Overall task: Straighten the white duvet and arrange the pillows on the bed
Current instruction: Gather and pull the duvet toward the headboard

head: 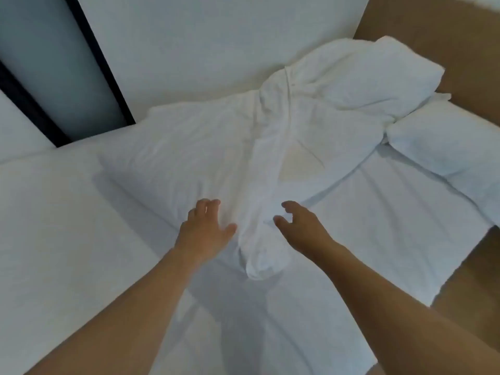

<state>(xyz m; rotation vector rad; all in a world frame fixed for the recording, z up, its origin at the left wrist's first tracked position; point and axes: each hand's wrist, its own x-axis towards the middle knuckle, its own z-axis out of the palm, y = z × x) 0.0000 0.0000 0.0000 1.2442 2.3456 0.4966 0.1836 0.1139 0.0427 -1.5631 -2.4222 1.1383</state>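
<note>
The white duvet (pixel 243 147) lies bunched and twisted across the middle of the bed (pixel 54 226), one rolled end trailing toward the person. Two pillows (pixel 378 77) sit crumpled at the headboard (pixel 460 36) end.

Handling: the duvet appears soft, light and limp; it will likely fold and drag rather than slide as one piece. Best taken at an edge or corner, not the twisted middle.

Grip state: the left hand (pixel 207 226) rests spread on the fabric just left of the rolled end. The right hand (pixel 300 226) hovers at that roll, fingers loosely curled, pinching nothing visible.
</note>
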